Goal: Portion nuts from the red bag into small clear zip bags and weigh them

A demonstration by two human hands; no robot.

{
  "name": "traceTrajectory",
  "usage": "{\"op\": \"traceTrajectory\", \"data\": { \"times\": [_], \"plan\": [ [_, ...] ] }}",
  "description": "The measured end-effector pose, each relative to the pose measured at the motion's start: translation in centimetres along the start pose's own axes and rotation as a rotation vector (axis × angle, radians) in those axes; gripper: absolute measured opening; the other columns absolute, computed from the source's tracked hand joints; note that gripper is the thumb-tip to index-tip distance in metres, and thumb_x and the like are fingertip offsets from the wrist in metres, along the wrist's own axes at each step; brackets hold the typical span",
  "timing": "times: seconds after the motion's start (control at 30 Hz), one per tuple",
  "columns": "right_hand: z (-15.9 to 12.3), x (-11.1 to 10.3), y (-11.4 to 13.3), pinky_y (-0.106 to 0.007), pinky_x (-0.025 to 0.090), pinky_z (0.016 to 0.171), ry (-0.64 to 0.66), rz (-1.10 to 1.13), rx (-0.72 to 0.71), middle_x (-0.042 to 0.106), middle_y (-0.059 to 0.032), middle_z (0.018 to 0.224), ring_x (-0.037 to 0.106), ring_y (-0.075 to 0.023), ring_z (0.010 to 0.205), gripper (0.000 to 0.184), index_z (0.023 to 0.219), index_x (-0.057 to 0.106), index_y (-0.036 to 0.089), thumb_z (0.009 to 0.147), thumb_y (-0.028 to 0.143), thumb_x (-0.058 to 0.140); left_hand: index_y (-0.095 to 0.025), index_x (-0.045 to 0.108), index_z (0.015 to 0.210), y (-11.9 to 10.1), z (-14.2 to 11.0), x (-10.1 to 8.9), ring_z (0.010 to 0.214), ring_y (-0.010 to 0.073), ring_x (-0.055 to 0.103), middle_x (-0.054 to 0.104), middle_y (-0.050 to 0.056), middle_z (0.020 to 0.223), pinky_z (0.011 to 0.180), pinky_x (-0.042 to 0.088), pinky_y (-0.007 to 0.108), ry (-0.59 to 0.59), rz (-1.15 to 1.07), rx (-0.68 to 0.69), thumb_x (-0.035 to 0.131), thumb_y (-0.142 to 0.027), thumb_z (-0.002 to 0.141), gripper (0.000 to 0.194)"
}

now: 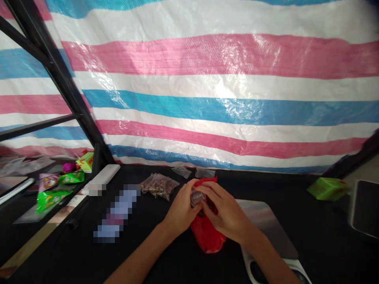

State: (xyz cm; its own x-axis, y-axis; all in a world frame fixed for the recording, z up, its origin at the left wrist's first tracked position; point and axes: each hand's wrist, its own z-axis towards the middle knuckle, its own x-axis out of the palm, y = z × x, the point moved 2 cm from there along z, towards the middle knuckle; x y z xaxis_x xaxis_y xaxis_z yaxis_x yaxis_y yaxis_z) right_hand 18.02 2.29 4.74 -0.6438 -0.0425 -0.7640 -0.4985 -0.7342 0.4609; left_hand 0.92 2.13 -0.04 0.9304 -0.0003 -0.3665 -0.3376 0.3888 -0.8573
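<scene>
My left hand (181, 210) and my right hand (226, 211) meet low in the middle of the view over a black cloth-covered table (189, 260). The left fingers grip a small clear packet of brown contents (196, 198). My right hand lies over a red plastic bag (207, 235), pinching its upper part, and the bag's rim (205, 181) shows beyond my fingers. The hands hide much of the packet and the bag's mouth. Several similar packets of brown granules (160, 186) lie just left of my hands.
A pixelated strip (117, 211) and a white oblong box (104, 177) lie to the left. A pale flat board (266, 223) sits under my right forearm. Colourful snack packets (50, 199) lie far left, a green box (327, 188) far right, and a striped tarpaulin (222, 98) hangs behind.
</scene>
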Motion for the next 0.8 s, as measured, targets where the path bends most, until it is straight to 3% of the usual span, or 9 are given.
{"op": "traceTrajectory", "data": {
  "times": [0.2,0.37,0.6,0.8],
  "plan": [
    [0.0,-0.2,-0.2,-0.041,0.054,0.092,0.040,-0.037,0.055,0.068,-0.0068,0.107,0.065,-0.0246,0.100,0.030,0.128,0.061,0.027,0.099,0.030,0.060,-0.024,0.048,0.144,-0.2,-0.1,0.0,0.115,0.0283,0.062,0.066,0.010,0.125,0.107,0.045,0.043,0.005,-0.067,-0.027,0.070,-0.022,0.086,0.062],
    [0.0,-0.3,-0.1,-0.040,0.052,0.096,-0.022,-0.011,0.025,0.066,-0.0082,0.122,0.064,-0.0246,0.109,0.035,0.131,0.056,0.028,0.097,0.022,0.058,-0.026,0.056,0.138,-0.3,-0.1,0.0,0.113,0.0270,0.063,0.066,0.009,0.127,0.105,0.047,0.040,-0.062,-0.104,-0.044,0.071,-0.020,0.083,0.057],
    [-0.1,-0.7,-1.5,-0.040,0.049,0.091,-0.107,-0.132,0.174,0.070,-0.0090,0.121,0.067,-0.0257,0.104,0.032,0.130,0.050,0.024,0.099,0.029,0.053,-0.024,0.053,0.134,-0.9,0.5,-0.8,0.086,0.0182,0.065,0.066,0.002,0.096,0.089,0.050,0.032,-0.137,-0.054,-0.023,0.063,-0.026,0.092,0.044],
    [-0.3,-0.6,-2.5,-0.042,0.044,0.094,0.138,-0.239,0.193,0.071,-0.0059,0.112,0.066,-0.0253,0.103,0.023,0.117,0.065,0.025,0.096,0.032,0.060,-0.025,0.051,0.130,-1.3,1.0,-1.9,0.077,0.0139,0.060,0.062,-0.001,0.089,0.078,0.047,0.026,-0.216,-0.046,0.023,0.061,-0.028,0.094,0.037]
  ]
}}
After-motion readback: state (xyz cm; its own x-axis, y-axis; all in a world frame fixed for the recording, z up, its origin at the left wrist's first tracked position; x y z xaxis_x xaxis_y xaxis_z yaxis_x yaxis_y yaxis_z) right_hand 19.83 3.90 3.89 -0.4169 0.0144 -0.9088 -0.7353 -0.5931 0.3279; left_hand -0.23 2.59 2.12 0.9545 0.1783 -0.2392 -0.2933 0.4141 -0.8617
